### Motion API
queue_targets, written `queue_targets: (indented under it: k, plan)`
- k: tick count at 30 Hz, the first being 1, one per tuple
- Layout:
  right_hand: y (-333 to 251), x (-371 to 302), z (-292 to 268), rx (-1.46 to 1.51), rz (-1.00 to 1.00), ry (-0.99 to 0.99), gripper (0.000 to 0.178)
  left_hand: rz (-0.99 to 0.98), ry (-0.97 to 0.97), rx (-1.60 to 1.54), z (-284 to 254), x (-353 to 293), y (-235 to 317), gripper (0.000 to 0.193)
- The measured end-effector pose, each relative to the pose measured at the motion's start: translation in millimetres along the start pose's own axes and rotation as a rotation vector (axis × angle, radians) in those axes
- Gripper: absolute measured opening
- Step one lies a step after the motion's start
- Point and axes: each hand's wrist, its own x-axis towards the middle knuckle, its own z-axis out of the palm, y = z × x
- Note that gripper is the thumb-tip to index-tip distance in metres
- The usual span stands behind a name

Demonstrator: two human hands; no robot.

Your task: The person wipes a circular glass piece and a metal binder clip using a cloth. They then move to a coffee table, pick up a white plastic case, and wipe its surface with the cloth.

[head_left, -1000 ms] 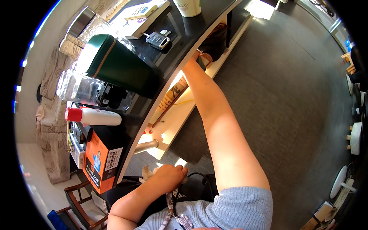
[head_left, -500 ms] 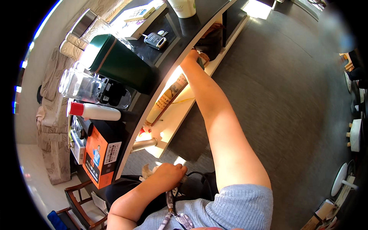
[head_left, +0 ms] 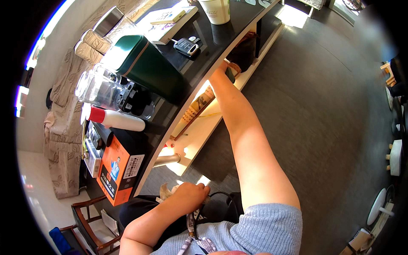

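Note:
My right arm stretches forward to the lower shelf point(head_left: 180, 166) under the black table. Its hand point(head_left: 222, 69) reaches in beneath the tabletop edge, beside a dark brown bag-like object point(head_left: 243, 53); the fingers are hidden there. On the shelf below that wrist lies a long tan printed package point(head_left: 196, 106). My left hand point(head_left: 196, 195) is closed in front of my body, with the fingers curled in. Whatever it may hold is hidden. Next to it are a crumpled cream-coloured thing point(head_left: 165, 191) and a black cable point(head_left: 227, 195).
On the tabletop stand a dark green canister point(head_left: 155, 70), a clear jar point(head_left: 100, 91), a white bottle with red cap point(head_left: 123, 120), an orange box point(head_left: 114, 170), a car key point(head_left: 186, 46) and a paper cup point(head_left: 216, 10). A wooden chair point(head_left: 85, 219) stands lower left; grey floor point(head_left: 297, 106) lies right.
The whole view has shifted, so the table and its things sit farther right in the picture. My right hand stays under the tabletop, and my left hand remains closed.

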Motion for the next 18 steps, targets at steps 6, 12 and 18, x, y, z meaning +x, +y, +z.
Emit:
queue_targets:
  k: [6,12,18]
  plan:
    - [32,6,2,0.008,-0.025,0.050,0.048,0.043,-0.006,0.023,-6,7,4,0.020]
    - [40,-78,-42,0.170,0.031,0.185,0.031,0.024,0.030,0.010,-4,-1,6,0.024]
    - [107,-116,-6,0.862,0.345,-0.128,0.024,0.039,0.020,-0.031,-9,3,12,0.032]
